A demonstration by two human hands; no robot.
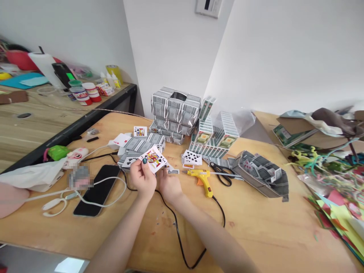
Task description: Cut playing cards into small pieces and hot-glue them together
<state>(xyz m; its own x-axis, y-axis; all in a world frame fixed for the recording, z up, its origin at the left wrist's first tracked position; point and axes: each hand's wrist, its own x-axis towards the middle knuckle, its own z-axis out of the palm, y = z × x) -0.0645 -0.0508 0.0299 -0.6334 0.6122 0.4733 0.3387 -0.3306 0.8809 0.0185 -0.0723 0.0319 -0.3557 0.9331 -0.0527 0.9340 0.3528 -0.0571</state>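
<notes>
My left hand (143,177) is closed, pinching a jack playing card (155,159) between thumb and fingers, its face turned up. Close beside it, my right hand (170,186) is curled with its fingertips partly hidden. A small folded card piece (173,171) with a grey patterned back shows just past those fingers; whether they grip it I cannot tell. Behind my left hand lie grey-backed cards (138,144) in stacks. A yellow glue gun (204,181) rests to the right of my right hand, and black-handled scissors (223,175) lie beyond it.
A structure of folded cards (176,110) stands at the back, beside stacked card boxes (214,134). On the right is a dark tray (260,178) of loose cards. A phone (96,189) and white cable lie left. The glue gun's black cord (178,231) loops near my forearms.
</notes>
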